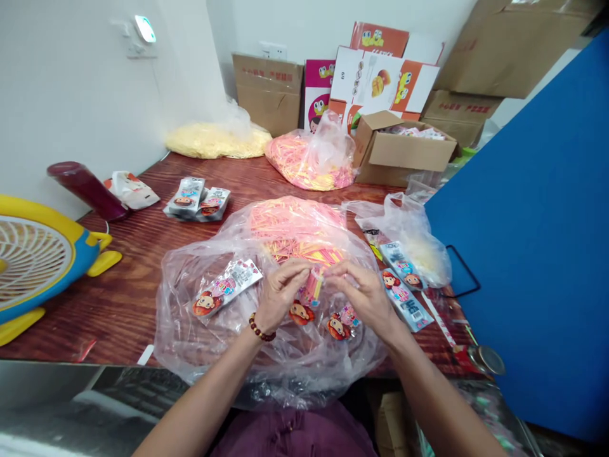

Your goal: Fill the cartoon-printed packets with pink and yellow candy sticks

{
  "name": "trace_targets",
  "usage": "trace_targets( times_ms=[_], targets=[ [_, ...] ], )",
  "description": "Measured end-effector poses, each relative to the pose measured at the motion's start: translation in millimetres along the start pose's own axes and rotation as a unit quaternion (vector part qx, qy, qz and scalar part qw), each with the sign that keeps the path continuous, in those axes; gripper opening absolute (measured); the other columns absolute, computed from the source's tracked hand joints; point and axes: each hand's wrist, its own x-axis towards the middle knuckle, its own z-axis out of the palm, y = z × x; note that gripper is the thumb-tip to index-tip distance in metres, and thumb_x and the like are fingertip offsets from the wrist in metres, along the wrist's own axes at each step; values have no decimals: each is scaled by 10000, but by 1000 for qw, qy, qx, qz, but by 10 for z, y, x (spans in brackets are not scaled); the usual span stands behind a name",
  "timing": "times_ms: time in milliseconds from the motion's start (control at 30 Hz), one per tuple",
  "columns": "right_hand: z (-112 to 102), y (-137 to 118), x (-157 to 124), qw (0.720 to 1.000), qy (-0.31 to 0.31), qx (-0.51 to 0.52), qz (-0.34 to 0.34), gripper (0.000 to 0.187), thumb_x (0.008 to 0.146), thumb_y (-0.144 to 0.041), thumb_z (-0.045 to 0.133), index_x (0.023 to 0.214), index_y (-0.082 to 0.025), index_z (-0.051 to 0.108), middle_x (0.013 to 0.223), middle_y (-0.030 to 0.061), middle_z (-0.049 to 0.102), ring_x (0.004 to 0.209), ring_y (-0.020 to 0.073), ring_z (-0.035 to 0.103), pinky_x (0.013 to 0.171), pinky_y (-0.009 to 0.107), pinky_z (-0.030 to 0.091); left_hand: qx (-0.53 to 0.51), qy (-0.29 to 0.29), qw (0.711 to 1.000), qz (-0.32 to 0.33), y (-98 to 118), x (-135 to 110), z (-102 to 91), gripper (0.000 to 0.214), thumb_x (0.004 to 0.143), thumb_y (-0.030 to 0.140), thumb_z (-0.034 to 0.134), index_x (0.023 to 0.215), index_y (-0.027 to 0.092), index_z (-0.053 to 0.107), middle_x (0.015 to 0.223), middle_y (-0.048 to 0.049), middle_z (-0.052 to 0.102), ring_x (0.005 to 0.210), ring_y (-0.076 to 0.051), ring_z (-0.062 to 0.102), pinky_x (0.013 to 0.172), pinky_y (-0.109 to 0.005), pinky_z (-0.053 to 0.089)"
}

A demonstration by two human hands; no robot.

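My left hand (280,293) and my right hand (362,293) meet over a big clear plastic bag (190,343) on the wooden table. Both pinch a small cartoon-printed packet (311,293) with pink and yellow sticks in it, fingers closed on its top. A heap of pink and yellow sticks (297,230) lies in the bag just beyond my hands. A filled packet (224,287) lies on the bag to the left. Another packet (341,324) lies under my right hand. A bead bracelet circles my left wrist.
More packets (405,289) lie right by a smaller plastic bag (419,238); another stack (197,200) lies at the back left. A yellow-blue fan (33,254), a dark red bottle (85,187), bags of sticks (311,158), cardboard boxes (404,149) and a blue panel (537,241) surround the table.
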Motion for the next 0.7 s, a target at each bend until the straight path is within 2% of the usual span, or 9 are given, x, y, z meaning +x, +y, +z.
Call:
trace_targets(
  times_ms=[167, 300, 400, 467, 567, 633, 700],
  targets=[
    [0, 70, -16, 996, 1, 56, 70, 152, 893, -292, 606, 797, -189, 665, 777, 3, 665, 744, 142, 606, 695, 258, 457, 18, 10, 999, -35, -8, 4, 87, 167, 890, 275, 624, 944, 211, 768, 1002, -62, 737, 944, -183, 668, 873, -312, 524],
    [-106, 238, -130, 974, 76, 133, 169, 206, 822, -377, 668, 733, -194, 633, 676, -18, 630, 642, 139, 587, 627, 259, 457, 3, -37, 994, -99, -22, -10, 102, 261, 902, 326, 594, 1080, 188, 724, 997, -81, 746, 938, -191, 686, 851, -320, 543],
    [-235, 494, -346, 951, 108, 148, 251, 284, 755, -453, 702, 693, -199, 592, 624, -23, 608, 592, 153, 583, 598, 273, 454, 22, -53, 988, -142, -51, -40, -16, 296, 894, 341, 593, 1113, 171, 696, 954, -83, 745, 870, -185, 697, 825, -327, 554],
    [-296, 698, -547, 950, 116, 90, 274, 319, 757, -483, 678, 666, -202, 560, 591, -29, 567, 563, 150, 542, 574, 273, 422, 65, -54, 985, -150, -81, -66, -152, 275, 878, 343, 603, 1064, 166, 702, 945, -81, 742, 827, -179, 696, 802, -323, 558],
    [-329, 937, -846, 948, 95, -93, 289, 298, 845, -459, 568, 681, -211, 538, 612, -19, 563, 582, 162, 521, 582, 281, 382, 119, -65, 979, -155, -123, -112, -397, 285, 879, 358, 577, 1058, 168, 691, 938, -75, 743, 826, -186, 701, 774, -318, 560],
    [-332, 997, -981, 930, 61, -219, 290, 249, 879, -411, 522, 736, -212, 561, 712, 9, 615, 650, 184, 558, 621, 297, 386, 190, -68, 968, -149, -146, -142, -577, 297, 896, 373, 541, 1064, 175, 688, 972, -80, 744, 887, -206, 699, 813, -338, 548],
    [-332, 981, -1029, 903, 48, -321, 283, 198, 895, -372, 503, 853, -204, 598, 872, 57, 653, 760, 217, 598, 673, 319, 403, 306, -58, 943, -120, -168, -171, -769, 305, 908, 384, 508, 1044, 183, 693, 1054, -94, 734, 986, -237, 674, 901, -379, 511]
  ],
)
